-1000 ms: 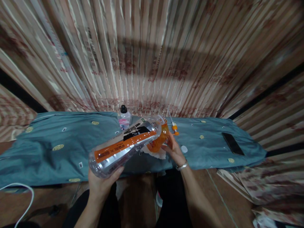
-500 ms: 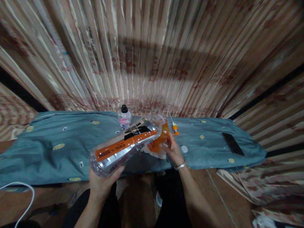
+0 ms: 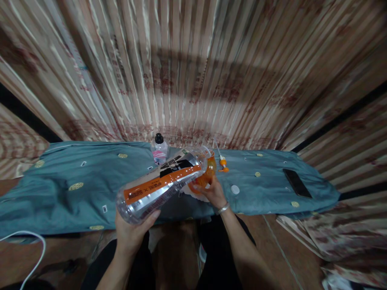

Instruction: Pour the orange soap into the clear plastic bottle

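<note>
My left hand [image 3: 133, 231] is closed around the base of a large clear plastic bottle [image 3: 165, 181] with a silver and orange label. The bottle is tilted, its mouth up against the top of an orange translucent bottle [image 3: 207, 175]. My right hand [image 3: 216, 195] grips that orange bottle low on its right side. Whether liquid is flowing between the two cannot be made out. A piece of white tissue [image 3: 196, 196] lies underneath the orange bottle. Just beyond it rests an orange and white pump head [image 3: 223, 162] with its tube.
A teal patterned cloth [image 3: 99, 173] covers the narrow table. On it are a clear bottle with a black cap [image 3: 159, 149], a white round cap [image 3: 235, 189] and a black phone [image 3: 296, 183]. A pleated curtain [image 3: 187, 80] hangs behind. A white cable [image 3: 39, 257] loops at lower left.
My right hand has shifted slightly left and down on the orange bottle. The tilted bottle has moved a little to the right at its base.
</note>
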The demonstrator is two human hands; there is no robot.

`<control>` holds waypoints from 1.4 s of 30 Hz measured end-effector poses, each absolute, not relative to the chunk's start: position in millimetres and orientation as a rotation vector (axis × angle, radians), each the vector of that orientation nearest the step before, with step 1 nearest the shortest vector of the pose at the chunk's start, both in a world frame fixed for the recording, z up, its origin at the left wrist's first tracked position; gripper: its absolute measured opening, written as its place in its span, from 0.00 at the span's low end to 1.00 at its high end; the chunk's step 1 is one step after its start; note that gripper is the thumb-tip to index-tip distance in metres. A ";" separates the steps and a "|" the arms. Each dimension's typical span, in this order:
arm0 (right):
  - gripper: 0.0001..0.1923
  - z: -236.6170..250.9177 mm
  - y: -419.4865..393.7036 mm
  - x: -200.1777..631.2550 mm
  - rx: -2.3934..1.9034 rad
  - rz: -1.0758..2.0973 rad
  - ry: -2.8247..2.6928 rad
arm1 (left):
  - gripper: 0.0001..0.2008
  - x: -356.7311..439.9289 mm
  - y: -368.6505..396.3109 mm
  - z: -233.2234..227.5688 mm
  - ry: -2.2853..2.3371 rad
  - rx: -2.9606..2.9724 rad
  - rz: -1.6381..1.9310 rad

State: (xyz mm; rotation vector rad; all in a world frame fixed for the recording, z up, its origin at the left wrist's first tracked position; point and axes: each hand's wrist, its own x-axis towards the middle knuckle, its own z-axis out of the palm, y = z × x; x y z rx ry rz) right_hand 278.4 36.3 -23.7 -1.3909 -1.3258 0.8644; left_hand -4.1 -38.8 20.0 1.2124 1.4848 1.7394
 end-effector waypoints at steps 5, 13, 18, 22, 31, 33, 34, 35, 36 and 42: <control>0.40 -26.0 38.6 275.2 -1.482 0.739 -1.309 | 0.43 -2.6 -39.6 21.8 1.451 1.123 1.745; 0.35 -15.6 34.2 274.3 -1.572 0.637 -1.349 | 0.46 -4.3 -39.7 19.3 1.475 1.103 1.760; 0.36 -12.7 30.6 273.9 -1.621 0.594 -1.373 | 0.45 -4.2 -40.8 20.0 1.461 1.085 1.745; 0.35 -13.7 29.4 272.7 -1.611 0.573 -1.396 | 0.45 -3.9 -40.4 20.6 1.452 1.099 1.752; 0.28 -18.1 30.0 270.1 -1.676 0.469 -1.434 | 0.45 -11.3 -36.0 5.0 1.490 1.095 1.792; 0.29 -17.4 29.6 269.6 -1.672 0.477 -1.432 | 0.43 -9.6 -38.3 9.4 1.499 1.094 1.790; 0.30 -16.9 29.4 269.4 -1.664 0.484 -1.429 | 0.42 -8.7 -39.2 12.1 1.498 1.102 1.795; 0.31 -16.4 29.2 269.3 -1.657 0.491 -1.426 | 0.41 -8.0 -40.0 14.8 1.494 1.111 1.801; 0.31 -15.8 29.0 269.2 -1.650 0.496 -1.424 | 0.40 -7.5 -40.4 17.2 1.488 1.118 1.805; 0.33 -12.4 28.2 268.1 -1.656 0.515 -1.415 | 0.38 -6.7 -40.5 24.3 1.478 1.125 1.812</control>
